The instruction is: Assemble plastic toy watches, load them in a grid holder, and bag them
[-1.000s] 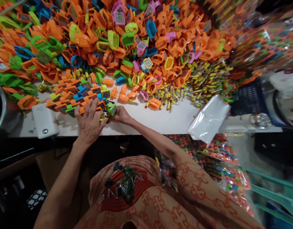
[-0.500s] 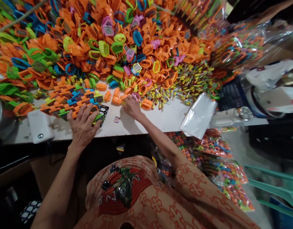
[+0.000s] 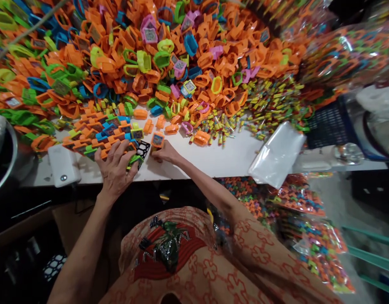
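Observation:
My left hand point(image 3: 114, 172) lies with spread fingers on the near edge of a tight block of toy watches point(image 3: 101, 130), mostly orange with some blue, green and yellow. A black lattice tray point(image 3: 144, 148) shows at the block's right end, and a green piece point(image 3: 136, 159) is by my left thumb. Just right of that tray, my right hand point(image 3: 165, 153) grips an orange toy watch point(image 3: 158, 139) with its square picture face turned up. The fingertips under it are partly hidden. A few loose orange pieces point(image 3: 171, 129) and a pink ring-shaped one point(image 3: 187, 127) lie beyond.
A big heap of toy watches point(image 3: 118, 55) covers the table's back. Small yellow-capped tubes point(image 3: 270, 99) are piled at right, near clear plastic bags point(image 3: 276, 156). A white power bank point(image 3: 64, 165) and a metal pot point(image 3: 12, 156) stand left. Filled bags point(image 3: 321, 249) lie below, right.
My right hand has drawn back and left from the loose pieces to beside the black tray, now with an orange toy watch. My left hand stays on the block; the view has shifted slightly.

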`<state>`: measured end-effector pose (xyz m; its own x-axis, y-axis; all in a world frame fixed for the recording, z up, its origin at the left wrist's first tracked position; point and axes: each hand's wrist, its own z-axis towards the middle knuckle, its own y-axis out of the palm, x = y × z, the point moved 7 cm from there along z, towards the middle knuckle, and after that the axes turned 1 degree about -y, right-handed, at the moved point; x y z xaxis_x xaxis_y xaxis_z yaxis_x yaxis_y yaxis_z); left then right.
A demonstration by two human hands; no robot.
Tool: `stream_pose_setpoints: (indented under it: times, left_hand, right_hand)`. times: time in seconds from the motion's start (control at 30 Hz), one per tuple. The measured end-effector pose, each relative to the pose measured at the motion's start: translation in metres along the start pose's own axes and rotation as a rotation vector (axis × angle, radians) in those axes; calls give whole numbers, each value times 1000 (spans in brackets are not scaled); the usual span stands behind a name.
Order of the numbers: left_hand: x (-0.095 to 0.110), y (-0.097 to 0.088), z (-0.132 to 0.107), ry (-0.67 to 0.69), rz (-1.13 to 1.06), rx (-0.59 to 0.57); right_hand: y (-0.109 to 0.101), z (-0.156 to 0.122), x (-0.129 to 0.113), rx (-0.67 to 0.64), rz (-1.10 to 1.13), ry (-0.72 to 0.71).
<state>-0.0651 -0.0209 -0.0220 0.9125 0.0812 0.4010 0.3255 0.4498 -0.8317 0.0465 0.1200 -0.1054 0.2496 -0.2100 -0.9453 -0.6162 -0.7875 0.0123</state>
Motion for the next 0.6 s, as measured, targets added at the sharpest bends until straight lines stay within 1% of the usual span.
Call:
stream_pose_setpoints:
  times: [0.07,0.2,0.3,0.4,0.5,0.6]
  left_hand:
    - [1,-1,0,6,22,13]
    - [3,-1,-1,26,68,27]
    - [4,-2,-2,40,66,36]
    - [3,-1,-2,33,45,41]
    - [3,-2,-3,30,56,57]
    - [5,-4,-5,55,74,78]
  right_hand:
    - [10,9,2,-15,57,-1]
    - [20,22,7,-4,96,-77]
    - [23,26,16,16,72,-82]
    - [22,26,18,40,37,-87]
    - [21,25,15,10,-46,-91]
    - [22,23,1,-48,-245,-168]
